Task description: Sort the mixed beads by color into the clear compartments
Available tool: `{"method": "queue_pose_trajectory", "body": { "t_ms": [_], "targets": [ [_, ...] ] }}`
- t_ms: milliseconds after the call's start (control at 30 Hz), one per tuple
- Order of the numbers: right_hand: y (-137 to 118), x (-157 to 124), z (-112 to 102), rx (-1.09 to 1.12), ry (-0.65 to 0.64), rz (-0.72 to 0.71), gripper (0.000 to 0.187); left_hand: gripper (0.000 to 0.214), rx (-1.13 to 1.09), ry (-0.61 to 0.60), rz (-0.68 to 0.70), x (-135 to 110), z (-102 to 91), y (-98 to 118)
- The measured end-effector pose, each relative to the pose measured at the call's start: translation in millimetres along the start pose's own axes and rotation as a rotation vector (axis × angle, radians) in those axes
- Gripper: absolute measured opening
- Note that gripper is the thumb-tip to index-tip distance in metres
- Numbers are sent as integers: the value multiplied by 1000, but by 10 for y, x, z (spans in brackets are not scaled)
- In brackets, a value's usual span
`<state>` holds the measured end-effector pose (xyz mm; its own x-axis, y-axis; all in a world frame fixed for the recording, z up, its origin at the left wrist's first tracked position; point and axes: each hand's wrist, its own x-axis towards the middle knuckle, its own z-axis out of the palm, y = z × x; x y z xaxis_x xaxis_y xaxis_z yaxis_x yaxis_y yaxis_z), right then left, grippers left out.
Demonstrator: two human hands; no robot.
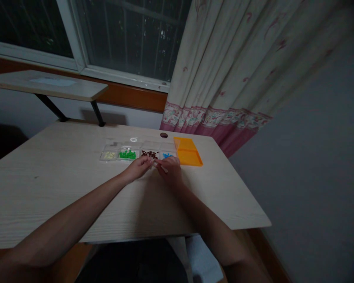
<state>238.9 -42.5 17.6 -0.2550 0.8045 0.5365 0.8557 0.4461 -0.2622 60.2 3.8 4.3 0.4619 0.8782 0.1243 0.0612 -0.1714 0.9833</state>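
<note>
My left hand [139, 166] and my right hand [171, 171] meet just in front of a row of clear plastic boxes. Both have their fingers pinched together around a tiny pale thing [155, 163], too small to name. A whitish sliver shows along my right fingers; its kind is unclear. Behind my hands lie cream pieces [109, 155], green pieces [127, 154], dark red-brown pieces [149, 154] and blue pieces [166, 155], each colour in its own box. My right hand partly covers the blue ones.
An orange open case [188, 151] lies right of the boxes on the pale wooden table [61, 173]. A raised shelf [47, 83] on black legs stands at the back left. Behind the table are a window and a floral curtain [218, 78]. A round cable hole [164, 135] is near the back edge.
</note>
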Motion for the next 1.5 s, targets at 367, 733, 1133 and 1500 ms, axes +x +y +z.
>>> {"method": "queue_pose_trajectory", "body": {
  "t_ms": [367,733,1133,1500],
  "targets": [
    [-30,-69,8,-97,-35,-9,26,47,-104,-27,-118,-30,47,-22],
    [24,-87,20,-105,-76,-63,21,49,-78,-17,-123,-53,-1,33],
    [7,-51,-31,-160,-74,57,22,56,-214,-81,-168,-13,-41,-17],
    [612,-6,-265,-244,332,282,25,28,533,47,265,-23,-126,-70]
  ]
}}
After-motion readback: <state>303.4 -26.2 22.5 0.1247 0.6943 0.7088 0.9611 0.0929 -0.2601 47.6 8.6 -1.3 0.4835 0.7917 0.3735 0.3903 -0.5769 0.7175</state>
